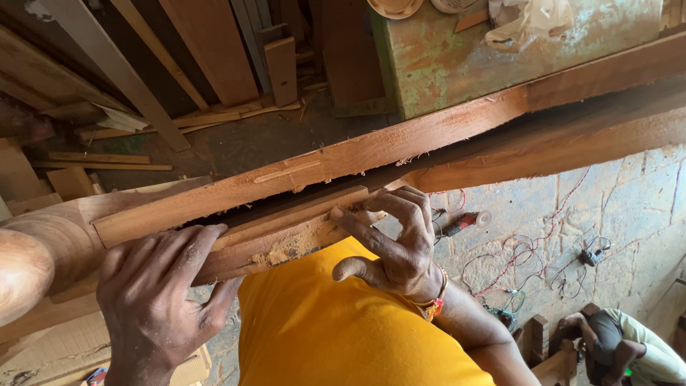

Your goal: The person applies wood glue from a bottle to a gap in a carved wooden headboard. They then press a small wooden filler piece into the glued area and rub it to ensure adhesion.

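Two hands on one long reddish timber beam (429, 139), running from lower left to upper right of frame. Far left edge: rounded turned wood post (25, 268). Lower left: left hand (153, 289), fingers curled over near edge of a thinner wood strip (286, 232) lying along beam's underside, gripping it. Upper left bkgd: planks and offcuts (179, 57) leaning and scattered on floor. Centre bottom: yellow shirt (336, 329), just below strip. Centre-right: right hand (396, 246), fingertips pressed on strip's end, thumb tucked under, bead wristband (434, 304) at wrist. Top centre-right: worn green bench (457, 57) behind beam. Right, on stone floor: red wires (522, 257) and small power tool (464, 223). Bottom right corner: another person crouching (629, 343), well apart.
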